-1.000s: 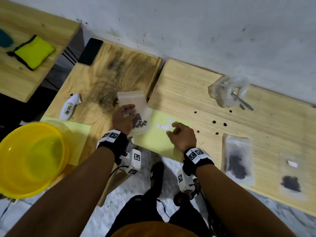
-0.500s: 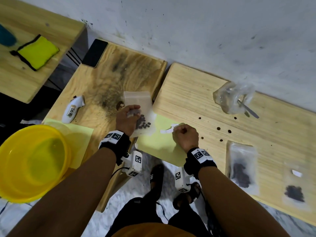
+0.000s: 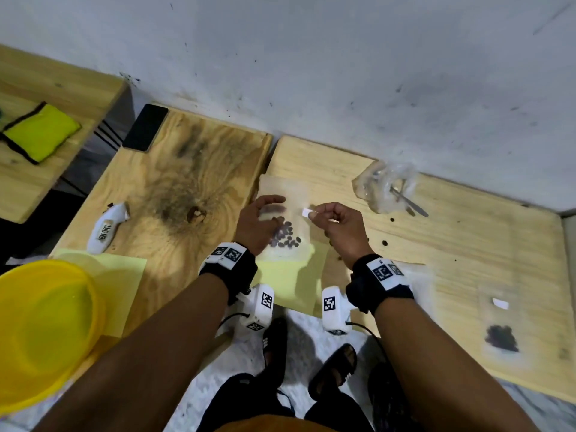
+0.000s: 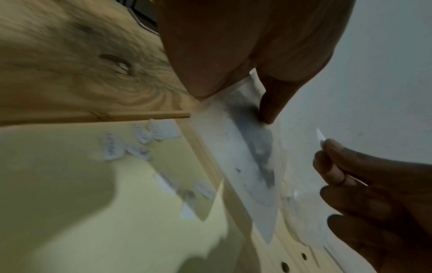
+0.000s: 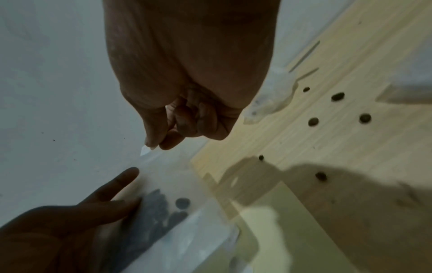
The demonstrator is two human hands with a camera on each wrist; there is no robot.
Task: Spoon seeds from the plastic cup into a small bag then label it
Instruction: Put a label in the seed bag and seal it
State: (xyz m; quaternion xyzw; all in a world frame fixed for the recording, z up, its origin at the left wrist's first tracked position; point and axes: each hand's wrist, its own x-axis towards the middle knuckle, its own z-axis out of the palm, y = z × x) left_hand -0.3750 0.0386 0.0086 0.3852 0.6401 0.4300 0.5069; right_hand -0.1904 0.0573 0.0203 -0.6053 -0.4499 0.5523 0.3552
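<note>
Over the seam between two wooden table [image 3: 199, 169] tops, head view: left hand [image 3: 257, 224] holds a small clear bag [image 3: 288, 213], thumb and fingers curled round its left edge, dark seeds [image 3: 285, 238] pooled in the lower half. Right hand [image 3: 341, 227] pinches a small white label [image 3: 307, 212] just beside the bag's right edge, not touching it. Yellow paper sheet [image 3: 293, 282] lies under the bag's lower end. Crumpled plastic cup [image 3: 385, 185] with a spoon [image 3: 406, 201] sits well to the right near the wall. Two filled bags [image 3: 501, 332] lie flat at far right; yellow bowl [image 3: 40, 332] at lower left; phone [image 3: 145, 127] at the far corner.

Left wrist view: fingers [image 4: 268, 103] and thumb grip the bag [image 4: 250, 166] by its edge; opposite hand [image 4: 374, 194] holds the label [image 4: 320, 136] pinched at the fingertips. Blurred white slips [image 4: 140, 140] lie on the yellow sheet.

Right wrist view: thumb and forefinger pinch the label [image 5: 145, 150], other fingers curled in. Loose seeds [image 5: 336, 97] scattered on the wood.
</note>
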